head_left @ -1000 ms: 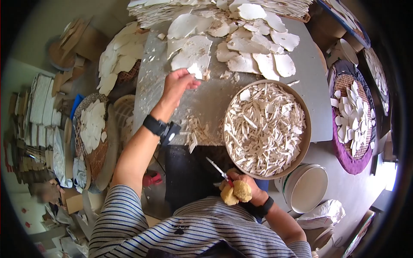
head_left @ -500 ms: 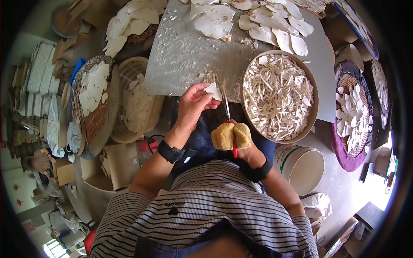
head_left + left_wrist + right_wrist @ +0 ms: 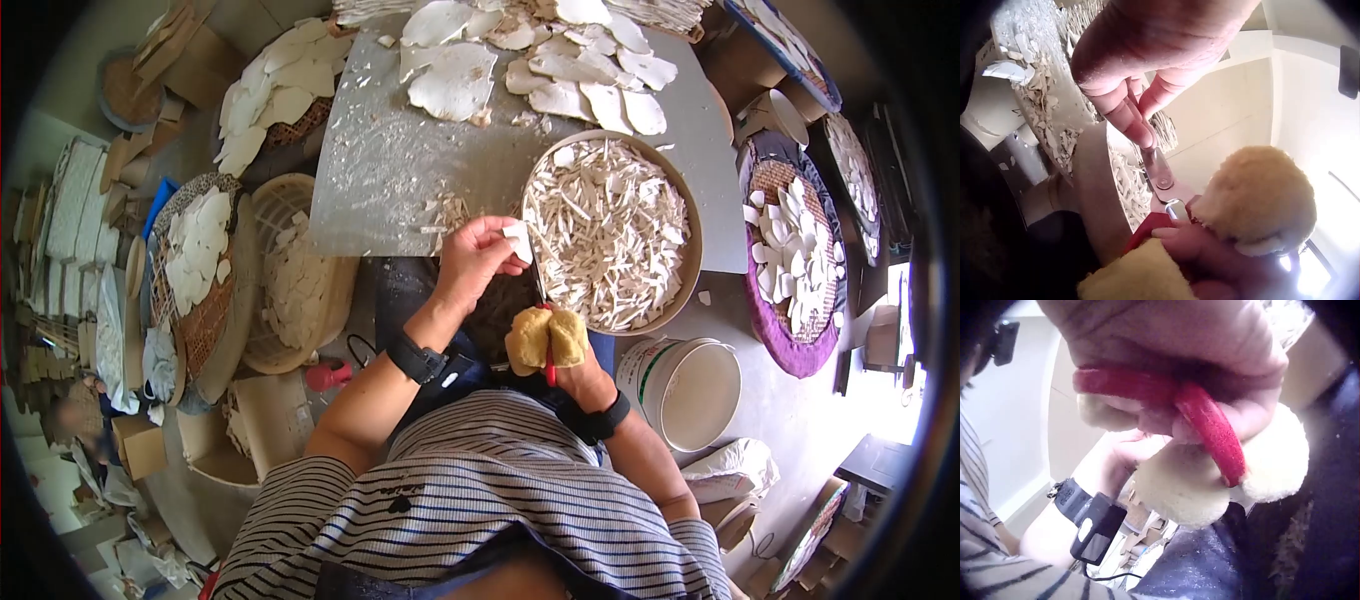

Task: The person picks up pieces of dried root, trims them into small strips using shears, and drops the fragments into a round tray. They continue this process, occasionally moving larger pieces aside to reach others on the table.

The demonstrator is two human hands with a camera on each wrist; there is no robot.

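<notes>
L hand (image 3: 462, 280) pinches a thin, flat white pc (image 3: 517, 241) btwn thumb & fingers, next to metal blades; R hand (image 3: 586, 382) has fingers curled round red-handled scissors (image 3: 550, 372) w/ fuzzy yellow padding (image 3: 568, 338). Round-rimmed tray (image 3: 695, 235) of pale slivers at edge of grey, crumb-strewn counter (image 3: 400, 180); white bucket (image 3: 702, 395) on flr.

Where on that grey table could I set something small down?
The grey table has a bare strip right of the round tray, and a wider, crumb-strewn patch left of it. Flat pieces crowd the far side; strips fill the tray.
</notes>
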